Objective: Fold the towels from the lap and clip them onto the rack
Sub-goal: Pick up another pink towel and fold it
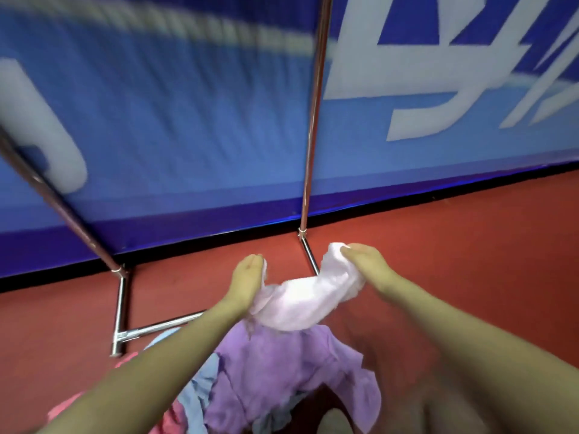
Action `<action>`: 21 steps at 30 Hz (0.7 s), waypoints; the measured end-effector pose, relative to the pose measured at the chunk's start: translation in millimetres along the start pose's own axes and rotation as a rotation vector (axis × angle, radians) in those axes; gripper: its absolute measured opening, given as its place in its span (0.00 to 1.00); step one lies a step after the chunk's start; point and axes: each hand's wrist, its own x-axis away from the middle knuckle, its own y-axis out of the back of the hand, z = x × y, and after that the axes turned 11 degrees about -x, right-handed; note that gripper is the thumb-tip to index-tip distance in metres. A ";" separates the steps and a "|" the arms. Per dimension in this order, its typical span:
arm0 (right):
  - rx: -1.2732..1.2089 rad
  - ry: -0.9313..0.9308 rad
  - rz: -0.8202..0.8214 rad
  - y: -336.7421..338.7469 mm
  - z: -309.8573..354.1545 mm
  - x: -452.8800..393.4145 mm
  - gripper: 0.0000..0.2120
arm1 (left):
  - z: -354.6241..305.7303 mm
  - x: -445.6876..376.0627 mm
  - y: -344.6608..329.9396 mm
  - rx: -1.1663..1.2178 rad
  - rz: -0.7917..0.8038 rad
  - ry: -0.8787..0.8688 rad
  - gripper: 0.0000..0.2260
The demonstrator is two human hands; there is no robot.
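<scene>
A pale pink towel (pixel 308 300) hangs bunched between my two hands above my lap. My left hand (pixel 246 281) grips its left end and my right hand (pixel 366 264) grips its right end, fingers closed on the cloth. Below it a purple towel (pixel 282 374) lies crumpled on my lap, with a light blue towel (pixel 200 389) and a pink towel (pixel 175 415) partly under my left forearm. The metal rack (pixel 310 145) stands in front of me, with one upright at centre and a slanted pole (pixel 59 208) at left. The whole view is motion-blurred.
A blue banner wall (pixel 188 120) with large white letters stands right behind the rack. The floor (pixel 454 239) is red. The rack's base bars (pixel 120 311) rest on the floor near my left forearm. A blurred pale bar (pixel 188 29) crosses the top.
</scene>
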 end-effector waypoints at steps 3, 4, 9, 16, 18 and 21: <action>-0.050 0.104 0.047 2.9 41.9 51.4 0.09 | -35.7 40.3 36.8 0.085 0.029 0.010 0.17; -0.084 0.112 0.057 2.8 46.6 67.2 0.09 | -43.1 53.4 46.4 0.098 0.044 0.032 0.13; -0.235 0.103 0.049 -20.8 61.2 119.3 0.09 | -55.7 109.6 78.7 0.301 0.001 0.044 0.13; 0.053 0.389 0.151 -63.1 57.8 147.3 0.06 | -79.6 140.9 96.2 0.533 -0.064 -0.056 0.14; 0.041 0.479 0.296 -72.6 55.2 155.4 0.10 | -74.9 138.9 99.4 0.567 -0.072 -0.065 0.14; 0.190 0.590 0.436 -93.8 47.0 159.4 0.10 | -66.0 132.4 104.4 0.605 -0.036 -0.049 0.13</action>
